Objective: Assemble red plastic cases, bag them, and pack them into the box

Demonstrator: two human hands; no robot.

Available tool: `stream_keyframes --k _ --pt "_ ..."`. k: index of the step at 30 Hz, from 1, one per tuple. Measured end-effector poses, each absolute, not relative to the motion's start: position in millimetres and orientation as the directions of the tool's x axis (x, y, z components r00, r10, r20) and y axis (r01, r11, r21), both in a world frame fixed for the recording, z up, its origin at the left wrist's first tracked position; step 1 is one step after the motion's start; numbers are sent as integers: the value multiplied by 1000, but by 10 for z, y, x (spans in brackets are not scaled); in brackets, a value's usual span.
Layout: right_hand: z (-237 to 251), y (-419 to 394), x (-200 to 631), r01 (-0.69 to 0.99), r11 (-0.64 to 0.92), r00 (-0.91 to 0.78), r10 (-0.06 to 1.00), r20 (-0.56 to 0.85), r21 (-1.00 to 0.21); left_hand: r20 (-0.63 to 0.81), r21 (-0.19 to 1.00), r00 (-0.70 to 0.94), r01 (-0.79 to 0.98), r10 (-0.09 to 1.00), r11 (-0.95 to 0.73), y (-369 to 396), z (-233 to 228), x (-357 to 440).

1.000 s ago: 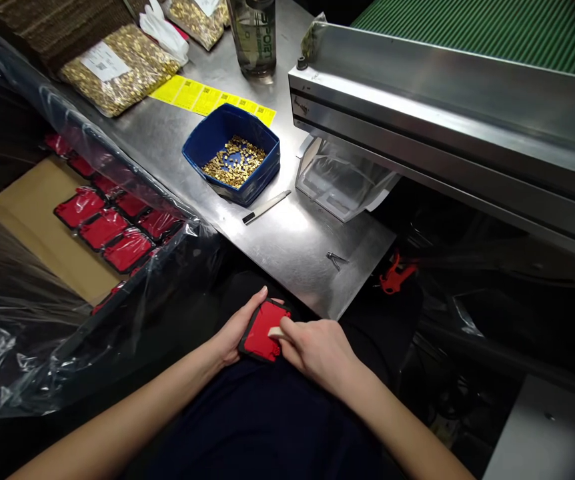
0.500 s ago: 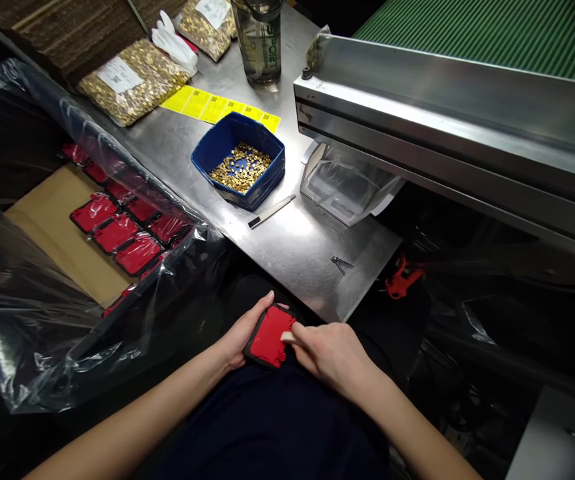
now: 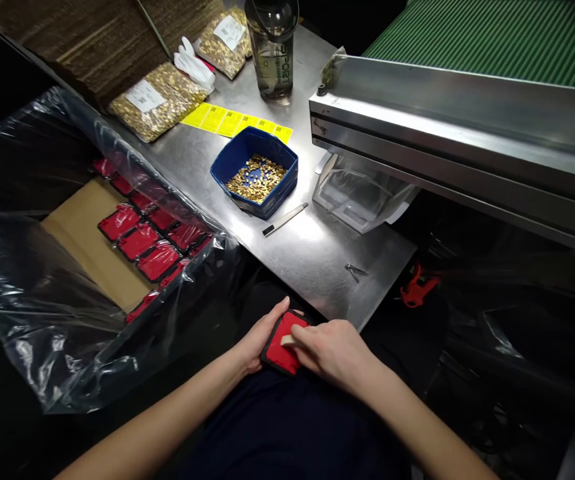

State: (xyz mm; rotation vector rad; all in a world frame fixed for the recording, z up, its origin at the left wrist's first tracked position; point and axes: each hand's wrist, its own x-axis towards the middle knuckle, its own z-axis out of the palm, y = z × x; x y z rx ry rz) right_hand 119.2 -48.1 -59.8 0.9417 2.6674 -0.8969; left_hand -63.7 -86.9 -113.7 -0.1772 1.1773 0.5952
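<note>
My left hand (image 3: 262, 337) is wrapped round the left edge of a flat red part with a black rim (image 3: 281, 328), thumb up along its side. In my right hand (image 3: 332, 350) I pinch a small pale, flat-ended tool (image 3: 287, 341); most of it is hidden by my fingers. Its end lies over the red face of the part. Both hands are above my lap, just off the near edge of the metal table (image 3: 312, 267).
A blue bin (image 3: 255, 207) of small brass pieces stands on the table beside a utility knife (image 3: 285, 219) and nail clippers (image 3: 354, 271). A plastic-lined box (image 3: 82, 247) of red parts is at left. A conveyor (image 3: 442, 120) runs along the right.
The whole view has shifted, so the scene sits further right and lower. My right hand with the pale tool has moved left across the red part, covering more of it.
</note>
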Motion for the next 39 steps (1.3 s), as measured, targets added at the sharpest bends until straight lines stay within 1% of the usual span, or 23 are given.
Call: stream_keyframes --k 2,7,12,18,26,32,36,37,39 --pt "-607 -465 1192 614 625 -788 513 -339 -482 -902 171 257 -526 347 833 -887 -1148 -646" --pt "-607 -488 1129 563 663 -827 457 -328 -494 -892 178 267 -533 365 827 -911 -1177 -663" --pt "-611 -456 1127 602 650 -798 501 -334 -463 -889 170 275 -542 365 823 -913 -1189 -656" --pt "-553 -516 1062 574 667 -819 476 -320 -475 -889 191 261 -533 376 824 -916 -1164 -635" --pt "-550 -572 1052 607 642 -794 506 -336 -469 -891 213 242 -526 384 824 -927 -1134 -613" --pt "-584 -496 1267 694 572 -719 584 -377 -438 -885 207 255 -535 390 819 -928 -1134 -594" --pt "-558 -543 1253 667 551 -740 567 -361 -501 -883 200 259 -546 391 814 -924 -1115 -602" --pt "-559 -529 1228 666 537 -738 576 -351 -518 -883 197 260 -550 390 812 -925 -1108 -609" --pt "-589 -437 1185 692 480 -699 632 -335 -540 -882 189 265 -557 389 809 -934 -1090 -624"
